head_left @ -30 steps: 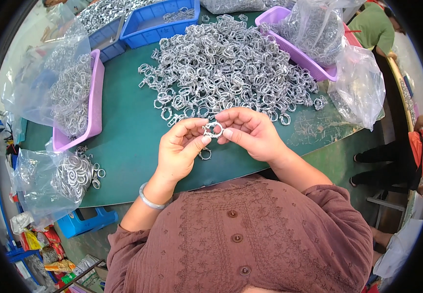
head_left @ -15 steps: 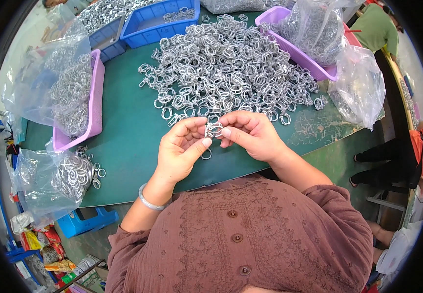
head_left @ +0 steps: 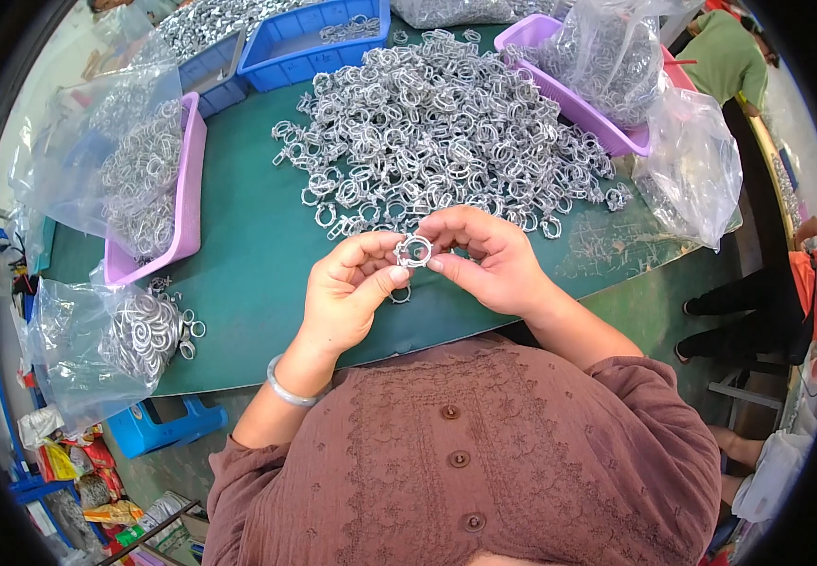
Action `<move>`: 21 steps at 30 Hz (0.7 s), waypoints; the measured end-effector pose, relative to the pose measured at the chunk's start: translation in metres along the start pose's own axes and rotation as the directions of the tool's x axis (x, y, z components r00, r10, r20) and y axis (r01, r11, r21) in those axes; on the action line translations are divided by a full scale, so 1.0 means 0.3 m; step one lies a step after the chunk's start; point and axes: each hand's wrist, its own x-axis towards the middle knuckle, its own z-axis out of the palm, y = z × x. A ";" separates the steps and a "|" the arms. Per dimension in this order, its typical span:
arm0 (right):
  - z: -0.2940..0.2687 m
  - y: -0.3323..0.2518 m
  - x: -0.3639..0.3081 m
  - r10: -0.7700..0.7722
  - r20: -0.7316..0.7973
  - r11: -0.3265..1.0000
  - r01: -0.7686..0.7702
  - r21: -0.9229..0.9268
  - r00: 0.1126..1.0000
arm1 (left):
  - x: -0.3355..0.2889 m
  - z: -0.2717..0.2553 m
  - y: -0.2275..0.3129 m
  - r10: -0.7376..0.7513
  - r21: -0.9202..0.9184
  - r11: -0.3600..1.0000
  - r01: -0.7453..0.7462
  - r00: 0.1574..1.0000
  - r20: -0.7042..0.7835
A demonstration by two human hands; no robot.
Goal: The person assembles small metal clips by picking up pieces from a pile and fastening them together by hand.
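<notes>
Silver metal ring clamps (head_left: 415, 251) are held between my two hands over the near part of the green table (head_left: 248, 226). My left hand (head_left: 357, 278) pinches them at their left side with thumb and forefinger. At the right side, the thumb of my right hand (head_left: 484, 259) touches the ring's edge, with its fingers curled behind. One more ring (head_left: 400, 294) hangs below my left fingertips. Just beyond my hands lies a large heap of silver ring clamps (head_left: 437, 132). What my curled fingers cover is hidden.
A purple basket (head_left: 189, 193) with bagged rings stands at the left, a plastic bag of rings (head_left: 144, 330) before it. Another purple basket (head_left: 630, 143) is at the far right, beside a clear bag (head_left: 696, 174). Blue trays (head_left: 309, 61) line the back. A person (head_left: 729, 57) stands at far right.
The held ring has turned to face me more fully, showing a round opening. My right fingers have lifted slightly and shifted on it; my left hand has hardly moved.
</notes>
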 end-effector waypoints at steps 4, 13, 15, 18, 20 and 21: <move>0.007 -0.001 -0.007 -0.001 0.006 0.998 0.001 0.068 1.000 | -0.007 -0.006 -0.006 0.046 0.016 0.999 -0.046 0.999 0.011; 0.021 -0.012 -0.009 -0.020 0.012 0.998 0.020 0.063 1.000 | -0.019 -0.016 -0.005 0.080 0.064 0.995 -0.081 0.996 0.031; 0.023 -0.012 -0.009 -0.034 0.013 0.998 0.033 0.048 0.999 | -0.020 -0.017 -0.008 0.077 0.076 0.994 -0.079 0.996 0.037; 0.027 -0.013 -0.006 -0.084 0.013 0.996 0.084 -0.012 0.996 | -0.021 -0.021 -0.012 0.025 0.044 0.999 -0.026 0.999 0.024; 0.031 -0.019 -0.003 -0.080 0.038 0.995 0.082 -0.047 0.996 | -0.024 -0.030 -0.022 -0.006 0.000 1.000 0.006 0.999 0.041; 0.033 -0.022 -0.003 -0.080 0.040 0.995 0.082 -0.048 0.996 | -0.026 -0.032 -0.027 -0.005 -0.001 1.000 0.005 0.999 0.040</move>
